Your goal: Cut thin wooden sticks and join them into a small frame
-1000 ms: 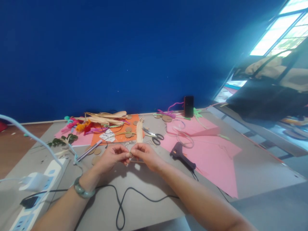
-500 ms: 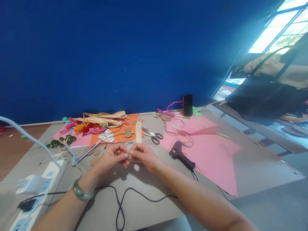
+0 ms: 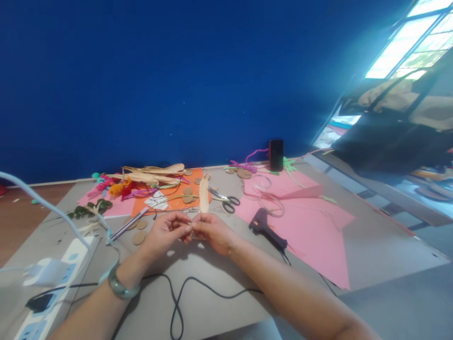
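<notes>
My left hand point(image 3: 172, 230) and my right hand point(image 3: 213, 231) meet fingertip to fingertip above the front of the table. Both are closed in a pinch on something small and thin, mostly hidden by the fingers; its kind cannot be made out. Just beyond them a pale dried husk strip point(image 3: 204, 193) lies upright in view. Scissors point(image 3: 226, 199) with black handles rest beside it. Round tan discs point(image 3: 139, 237) lie left of my left hand, near a pen point(image 3: 128, 225). To the right of my right hand is a black glue gun point(image 3: 268, 229).
Pink paper point(image 3: 311, 236) covers the right side, with a phone point(image 3: 276, 155) standing behind. Orange paper point(image 3: 170, 205), husks point(image 3: 152, 174) and coloured pipe cleaners point(image 3: 120, 186) lie back left. A power strip point(image 3: 58, 288) and a looping black cable point(image 3: 208, 293) occupy the front.
My fingertips have drawn slightly closer together, and the left wrist has shifted a little. The things on the table have not moved.
</notes>
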Action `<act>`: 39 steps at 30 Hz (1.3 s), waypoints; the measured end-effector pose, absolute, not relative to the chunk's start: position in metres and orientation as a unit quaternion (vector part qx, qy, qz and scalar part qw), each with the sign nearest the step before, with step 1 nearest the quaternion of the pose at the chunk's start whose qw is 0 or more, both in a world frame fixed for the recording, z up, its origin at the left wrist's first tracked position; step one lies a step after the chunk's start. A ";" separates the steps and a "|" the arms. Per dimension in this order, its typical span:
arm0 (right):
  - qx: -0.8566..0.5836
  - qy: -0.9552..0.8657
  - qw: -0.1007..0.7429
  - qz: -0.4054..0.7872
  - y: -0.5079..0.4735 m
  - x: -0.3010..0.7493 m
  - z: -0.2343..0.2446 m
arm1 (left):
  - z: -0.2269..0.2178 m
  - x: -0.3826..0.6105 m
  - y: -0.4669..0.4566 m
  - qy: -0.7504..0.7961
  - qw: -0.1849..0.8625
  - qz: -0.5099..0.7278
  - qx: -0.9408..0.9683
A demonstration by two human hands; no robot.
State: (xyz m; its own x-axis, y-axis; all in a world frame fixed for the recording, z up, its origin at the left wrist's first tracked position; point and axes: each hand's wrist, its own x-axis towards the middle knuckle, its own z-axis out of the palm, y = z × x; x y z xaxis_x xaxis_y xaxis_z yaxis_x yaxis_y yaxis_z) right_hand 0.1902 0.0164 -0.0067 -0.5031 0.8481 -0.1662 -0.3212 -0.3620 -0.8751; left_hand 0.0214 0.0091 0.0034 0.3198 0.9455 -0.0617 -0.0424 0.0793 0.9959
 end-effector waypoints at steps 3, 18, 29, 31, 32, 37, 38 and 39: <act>-0.335 -0.415 0.395 0.748 0.016 0.191 -0.006 | 0.003 0.021 0.009 0.432 0.574 0.418 0.556; -0.385 -0.554 0.457 0.580 0.010 0.190 0.003 | -0.004 0.018 0.010 0.438 0.515 0.448 0.585; -0.409 -0.655 0.449 0.450 0.007 0.188 0.004 | 0.003 0.021 0.011 0.403 0.657 0.403 0.494; -0.408 -0.674 0.457 0.413 0.005 0.188 0.003 | 0.003 0.021 0.011 0.390 0.689 0.391 0.469; -0.407 -0.689 0.463 0.381 0.005 0.188 0.003 | 0.003 0.021 0.011 0.384 0.701 0.391 0.456; -0.369 -0.773 0.490 0.158 0.002 0.191 0.000 | 0.001 0.020 0.012 0.375 0.732 0.392 0.412; -0.357 -0.784 0.490 0.133 0.002 0.191 -0.001 | 0.001 0.020 0.012 0.377 0.734 0.393 0.405; -0.348 -0.792 0.489 0.116 0.002 0.191 -0.001 | 0.000 0.020 0.013 0.379 0.736 0.394 0.401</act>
